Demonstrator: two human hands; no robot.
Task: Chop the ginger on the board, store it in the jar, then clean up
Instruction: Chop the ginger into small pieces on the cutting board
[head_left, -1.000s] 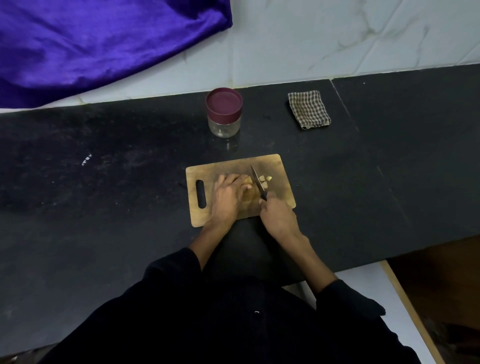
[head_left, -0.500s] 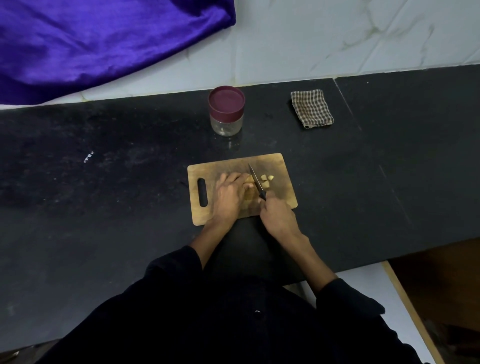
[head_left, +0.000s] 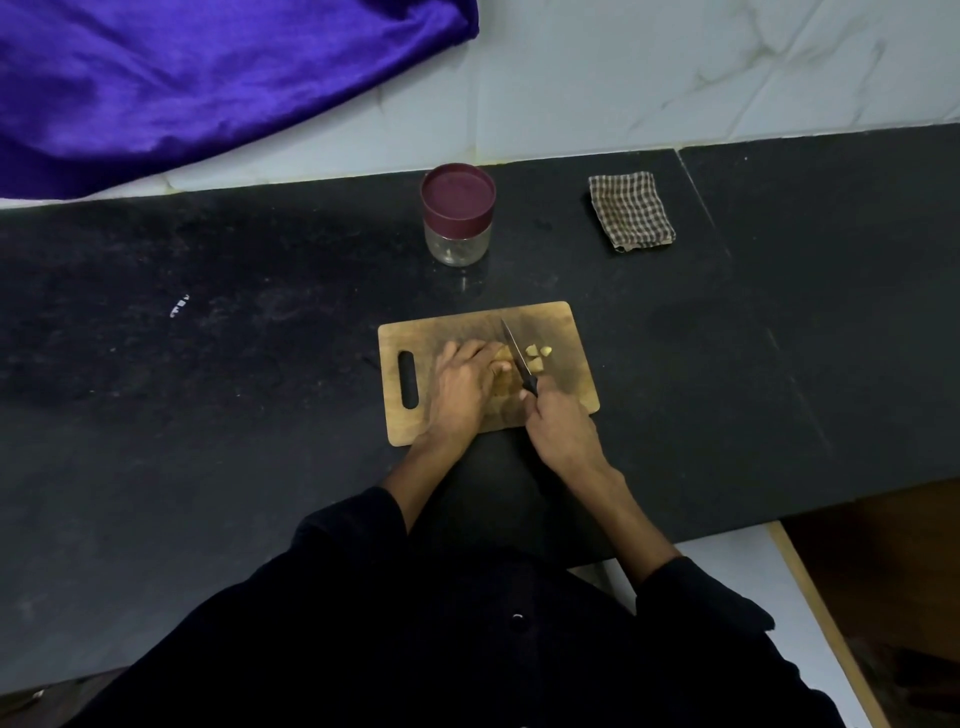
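Sleeves (head_left: 363, 597) of dark cloth fill the nearest part of the view, and two bare forearms go out from them over the black table (head_left: 208, 415). The right hand (head_left: 561, 436) is at the near right edge of the wooden cutting board (head_left: 566, 332), and its grip is closed around the black handle of a knife (head_left: 517, 353). The blade points away from the person and a little to the left, with its edge down on the board. The left hand (head_left: 462, 387) lies flat on the middle of the board; its fingers are pressed together and bent, and they hold down the uncut ginger (head_left: 503, 354), which touches the left side of the blade. Most of this ginger is hidden under the fingers. On the right side of the blade lie a few cut pieces (head_left: 537, 356), close together, just beside the knife. The board has a handle slot at its left end.

Farther on the table, behind the board, stands a clear jar (head_left: 457, 244) with a dark red lid (head_left: 457, 195) on it. To its right, well apart, lies a folded checked cloth (head_left: 631, 210). At the far left a purple fabric (head_left: 197, 78) hangs over the white wall tiles (head_left: 675, 67).
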